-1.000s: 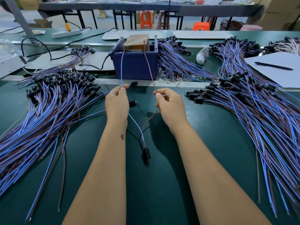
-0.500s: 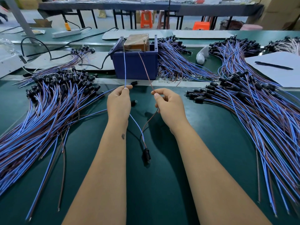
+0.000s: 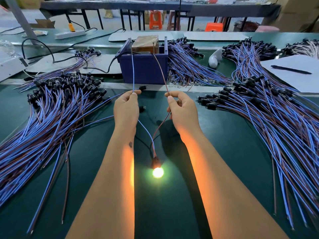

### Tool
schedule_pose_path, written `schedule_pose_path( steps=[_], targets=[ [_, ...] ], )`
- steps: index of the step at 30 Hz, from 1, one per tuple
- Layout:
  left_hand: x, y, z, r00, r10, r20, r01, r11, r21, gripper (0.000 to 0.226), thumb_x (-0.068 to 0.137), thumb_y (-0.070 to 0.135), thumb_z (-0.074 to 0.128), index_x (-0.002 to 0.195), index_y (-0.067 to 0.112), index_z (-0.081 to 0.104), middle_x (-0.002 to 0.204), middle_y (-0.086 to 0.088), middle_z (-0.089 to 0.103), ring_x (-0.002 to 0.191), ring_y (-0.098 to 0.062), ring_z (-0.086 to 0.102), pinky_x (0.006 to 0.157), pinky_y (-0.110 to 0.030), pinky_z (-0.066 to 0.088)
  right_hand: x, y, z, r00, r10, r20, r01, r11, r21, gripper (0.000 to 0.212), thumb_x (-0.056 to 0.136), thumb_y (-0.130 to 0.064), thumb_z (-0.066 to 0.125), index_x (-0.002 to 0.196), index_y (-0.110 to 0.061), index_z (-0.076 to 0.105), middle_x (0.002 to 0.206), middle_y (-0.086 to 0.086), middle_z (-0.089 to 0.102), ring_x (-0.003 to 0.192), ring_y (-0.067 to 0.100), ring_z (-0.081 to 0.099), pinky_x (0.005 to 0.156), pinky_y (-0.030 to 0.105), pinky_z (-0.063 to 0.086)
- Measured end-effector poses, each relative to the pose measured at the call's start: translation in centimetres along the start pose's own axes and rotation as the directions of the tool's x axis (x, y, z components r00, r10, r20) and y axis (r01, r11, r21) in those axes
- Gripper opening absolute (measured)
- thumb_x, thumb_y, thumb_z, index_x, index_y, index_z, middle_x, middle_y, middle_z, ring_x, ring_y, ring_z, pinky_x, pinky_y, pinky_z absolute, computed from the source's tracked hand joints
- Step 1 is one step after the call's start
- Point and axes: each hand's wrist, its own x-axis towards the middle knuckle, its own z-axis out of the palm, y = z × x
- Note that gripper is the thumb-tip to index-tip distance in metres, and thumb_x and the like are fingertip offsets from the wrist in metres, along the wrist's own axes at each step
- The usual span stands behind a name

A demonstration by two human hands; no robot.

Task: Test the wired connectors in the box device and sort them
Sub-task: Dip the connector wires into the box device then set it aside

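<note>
Left hand [image 3: 126, 107] pinches blue wire [image 3: 133, 71], right hand [image 3: 183, 109] pinches brown wire [image 3: 159, 66], both before box device [image 3: 144, 68]; lamp [image 3: 158, 171] lit. Wires light, floppy; hold near tips.

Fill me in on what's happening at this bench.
A person is testing a wired connector. The left hand pinches its blue wire and the right hand pinches its brown wire, both wire ends reaching up to the blue box device. The connector's bulb lies on the green mat between the forearms and is lit. Large piles of similar wired connectors lie to the left and right.
</note>
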Motion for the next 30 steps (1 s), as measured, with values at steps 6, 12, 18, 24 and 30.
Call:
schedule_pose_path(
  steps=[6, 12, 18, 24, 30],
  targets=[
    [0.0, 0.0, -0.1, 1.000, 0.011, 0.004, -0.011, 1.000, -0.012, 0.030, 0.098, 0.017, 0.045, 0.086, 0.030, 0.069, 0.051, 0.009, 0.033, 0.044, -0.008, 0.027, 0.039, -0.017, 0.028, -0.1, 0.0, 0.0, 1.000, 0.003, 0.004, -0.003, 1.000, -0.009, 0.015, 0.099, -0.021, 0.050, 0.101, -0.030, 0.062, 0.068, -0.003, 0.054, 0.058, 0.001, 0.050, 0.068, 0.032, 0.048],
    [0.1, -0.1, -0.1, 1.000, 0.016, 0.006, -0.016, 1.000, -0.020, 0.031, 0.098, 0.017, 0.045, 0.085, 0.030, 0.069, 0.047, 0.011, 0.034, 0.042, -0.008, 0.028, 0.039, -0.015, 0.028, 0.0, 0.0, 0.0, 1.000, 0.010, -0.010, -0.010, 1.000, -0.002, 0.015, 0.099, -0.020, 0.050, 0.100, -0.029, 0.062, 0.067, -0.003, 0.054, 0.057, 0.000, 0.050, 0.067, 0.030, 0.046],
    [-0.3, 0.0, 0.2, 1.000, 0.029, 0.011, -0.029, 0.999, 0.015, 0.029, 0.096, 0.020, 0.046, 0.083, 0.031, 0.070, 0.048, 0.015, 0.042, 0.042, -0.004, 0.035, 0.043, -0.014, 0.035, -0.1, -0.1, -0.1, 1.000, 0.002, -0.019, -0.001, 1.000, 0.016, 0.016, 0.099, -0.020, 0.050, 0.104, -0.023, 0.065, 0.067, -0.003, 0.054, 0.058, 0.001, 0.051, 0.069, 0.034, 0.048],
    [-2.3, 0.7, 2.3, 0.967, 0.058, 0.248, -0.051, 0.998, -0.037, 0.021, 0.096, 0.017, 0.056, 0.090, 0.022, 0.075, 0.091, -0.002, 0.074, 0.081, -0.015, 0.065, 0.076, -0.029, 0.053, -0.4, -0.4, 0.2, 0.998, -0.034, 0.058, 0.032, 0.999, 0.035, 0.011, 0.094, -0.013, 0.059, 0.092, -0.017, 0.069, 0.062, -0.005, 0.057, 0.060, 0.009, 0.051, 0.059, 0.028, 0.043],
    [-2.9, 0.8, 2.3, 0.956, 0.057, 0.287, -0.022, 0.992, -0.123, 0.015, 0.095, 0.017, 0.058, 0.087, 0.015, 0.071, 0.072, -0.003, 0.062, 0.058, -0.011, 0.048, 0.052, -0.018, 0.041, -0.5, -0.6, 0.0, 0.988, -0.011, 0.156, 0.005, 0.999, 0.034, 0.009, 0.092, -0.015, 0.064, 0.085, -0.016, 0.070, 0.059, -0.010, 0.058, 0.056, 0.005, 0.050, 0.057, 0.021, 0.039]
  ],
)
